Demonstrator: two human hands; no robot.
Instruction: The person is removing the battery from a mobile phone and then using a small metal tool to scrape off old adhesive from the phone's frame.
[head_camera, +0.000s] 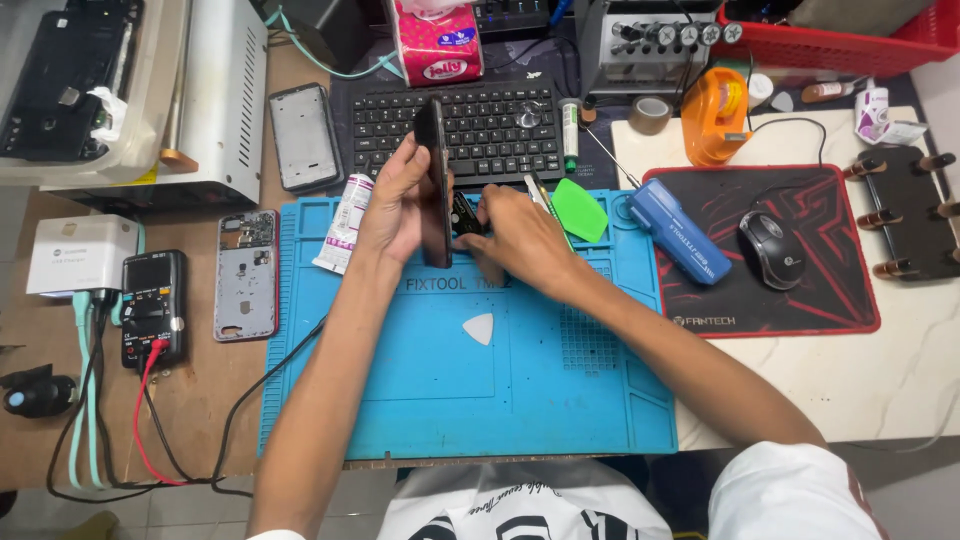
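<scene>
Item: black phone (433, 180), held on edge above the blue mat (400, 400) on our bench, our left hand (395, 205) clamped round it. Our right hand (515, 235) pinches a small dark part (465, 215) against its side. Step, as we judge: fitting or prying; calls for steady, fine pressure.

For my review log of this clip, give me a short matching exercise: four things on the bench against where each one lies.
Things:
1. white pick
2. computer mouse
3. multimeter
4. dark phone

Places:
A. on the red and black pad
B. upright in the left hand
C. on the blue mat
D. on the wooden top left of the mat

Pairs: 1-C, 2-A, 3-D, 4-B
</scene>
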